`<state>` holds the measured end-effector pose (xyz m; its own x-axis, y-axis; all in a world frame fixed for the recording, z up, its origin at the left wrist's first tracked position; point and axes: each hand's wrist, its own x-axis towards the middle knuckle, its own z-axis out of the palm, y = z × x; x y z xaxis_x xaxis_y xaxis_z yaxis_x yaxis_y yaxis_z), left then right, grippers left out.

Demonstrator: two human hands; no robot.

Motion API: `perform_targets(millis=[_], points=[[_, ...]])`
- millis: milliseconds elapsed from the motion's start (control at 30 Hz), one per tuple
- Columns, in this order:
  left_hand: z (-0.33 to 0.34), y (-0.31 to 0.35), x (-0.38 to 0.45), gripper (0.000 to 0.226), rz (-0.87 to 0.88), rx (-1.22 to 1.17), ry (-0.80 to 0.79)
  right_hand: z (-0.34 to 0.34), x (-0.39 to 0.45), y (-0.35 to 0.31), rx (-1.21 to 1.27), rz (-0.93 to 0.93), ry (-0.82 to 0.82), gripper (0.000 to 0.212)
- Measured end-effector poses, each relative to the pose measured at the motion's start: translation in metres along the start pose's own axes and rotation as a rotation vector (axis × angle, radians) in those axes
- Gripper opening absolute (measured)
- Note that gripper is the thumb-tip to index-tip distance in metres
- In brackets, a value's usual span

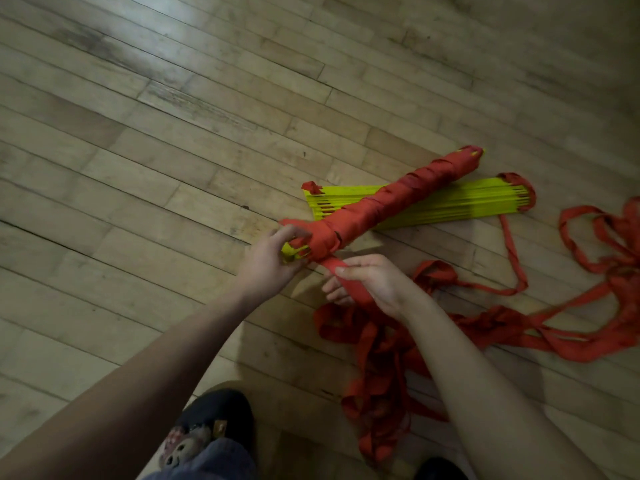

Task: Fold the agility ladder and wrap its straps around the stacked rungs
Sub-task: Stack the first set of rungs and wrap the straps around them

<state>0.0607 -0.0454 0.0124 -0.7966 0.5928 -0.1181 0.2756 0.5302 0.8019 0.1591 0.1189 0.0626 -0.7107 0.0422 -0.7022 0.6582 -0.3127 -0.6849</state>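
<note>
Left hand [268, 263] grips the bundle [374, 202] end; right hand [370, 284] pinches the strap [349, 282] (keep it flat, taut, overlapping).

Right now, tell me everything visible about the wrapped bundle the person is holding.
The wrapped bundle is a long stack of yellow-green rungs, plastic by the look, bound almost end to end in spiral turns of red strap that looks like woven webbing. Yellow shows only at its two ends. It is tilted, far end up-right, crossing over a second, unwrapped rung stack lying on the floor. The left hand grips its near end; the right hand holds the strap leading off it.
</note>
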Motion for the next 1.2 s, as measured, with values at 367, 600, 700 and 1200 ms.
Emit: perform_targets(millis=[367,600,700,1200], points=[[0.009,-0.012,-0.006,0.070,0.067,0.245,-0.170,0.007,0.012,0.011,0.146,0.013,0.008,0.013],[-0.001,-0.006,-0.002,0.074,0.301,0.394,-0.050,0.012,0.006,0.015,0.048,-0.012,0.031,0.017],[0.001,-0.007,-0.007,0.077,0.256,0.269,-0.152,0.013,0.004,0.009,0.059,-0.047,0.042,0.016],[0.005,0.007,-0.021,0.048,0.113,0.048,-0.042,0.014,0.001,0.013,0.064,-0.051,0.100,0.017]])
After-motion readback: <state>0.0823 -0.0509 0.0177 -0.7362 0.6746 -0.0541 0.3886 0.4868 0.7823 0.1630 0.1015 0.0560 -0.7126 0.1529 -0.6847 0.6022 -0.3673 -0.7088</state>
